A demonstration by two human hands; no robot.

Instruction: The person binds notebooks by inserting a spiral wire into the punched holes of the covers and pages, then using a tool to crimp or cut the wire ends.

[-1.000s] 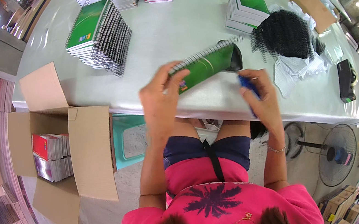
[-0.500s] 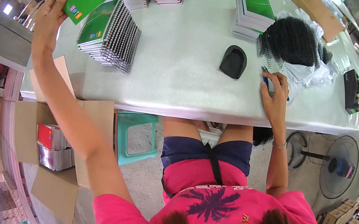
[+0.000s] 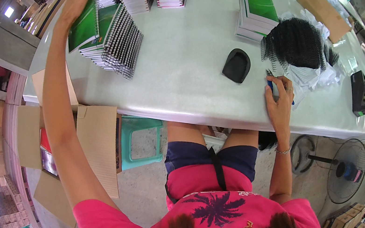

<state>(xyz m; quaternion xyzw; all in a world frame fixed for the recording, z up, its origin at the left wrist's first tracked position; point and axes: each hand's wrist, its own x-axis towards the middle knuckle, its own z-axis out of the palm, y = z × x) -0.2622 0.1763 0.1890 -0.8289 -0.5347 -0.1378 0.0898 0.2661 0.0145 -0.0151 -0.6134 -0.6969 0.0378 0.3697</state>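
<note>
White worktable (image 3: 185, 66) under me, crowded with notebook stacks. My left hand (image 3: 76, 2), far up-left, fingers clamped on a green notebook (image 3: 84, 27) sitting tilted atop the fanned spiral stack (image 3: 117, 41), spine running away-right. My right hand (image 3: 279, 99) rests near the table edge, curled around a blue tool (image 3: 273, 86), beside black coils (image 3: 297, 42).

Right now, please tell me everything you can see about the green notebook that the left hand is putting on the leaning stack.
The green notebook has a glossy green cover that looks like card, with white page edges under it; its binding is hidden. It lies tilted, on top of the leaning stack of spiral-bound notebooks at the far left of the pale table. The left hand rests on its upper edge, arm stretched out. Only the stack and that hand touch it.
</note>
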